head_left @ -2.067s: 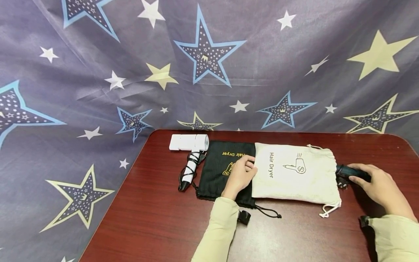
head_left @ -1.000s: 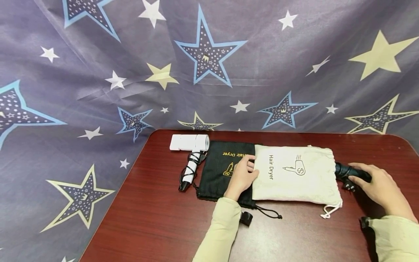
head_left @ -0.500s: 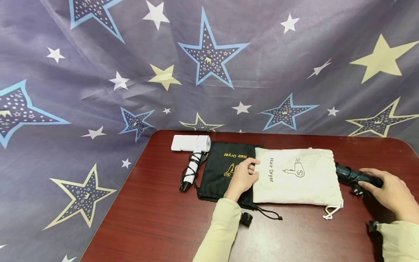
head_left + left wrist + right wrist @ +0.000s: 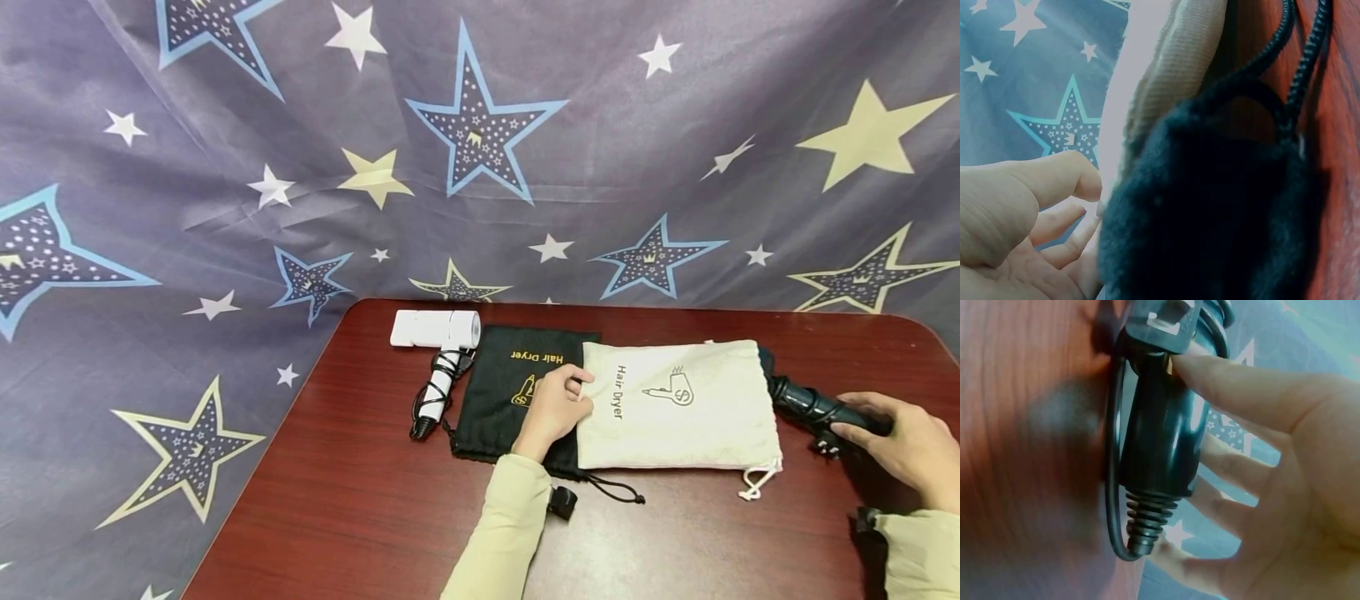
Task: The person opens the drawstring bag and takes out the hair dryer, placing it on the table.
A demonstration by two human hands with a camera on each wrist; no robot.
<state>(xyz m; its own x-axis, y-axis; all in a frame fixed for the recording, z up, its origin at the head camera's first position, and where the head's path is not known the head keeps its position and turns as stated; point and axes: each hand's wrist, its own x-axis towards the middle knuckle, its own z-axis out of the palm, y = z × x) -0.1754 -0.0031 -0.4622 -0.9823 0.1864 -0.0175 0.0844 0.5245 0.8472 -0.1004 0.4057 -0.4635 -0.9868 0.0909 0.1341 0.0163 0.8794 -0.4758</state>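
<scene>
A cream drawstring bag [image 4: 697, 433] printed "Hair Dryer" lies on the table, its closed end on a black bag [image 4: 487, 425]. My left hand [image 4: 551, 414] pinches the edge of that closed end. A dark green hair dryer [image 4: 806, 402] sticks out of the bag's mouth at the right; its head is mostly hidden inside. My right hand [image 4: 903, 442] grips the end of its handle, thumb on one side and fingers on the other. The dryer's cord and plug [image 4: 1163, 322] are wound against the handle.
A white hair dryer [image 4: 431, 329] with a black cord wrapped round its handle lies left of the black bag. The reddish-brown table [image 4: 337, 500] meets a star-patterned curtain [image 4: 480, 225] at the back. Drawstrings trail from both bags.
The right hand has moved right and towards the front, drawing more of the dark green dryer out of the cream bag. The left hand keeps its pinch; the bag has shifted slightly frontward.
</scene>
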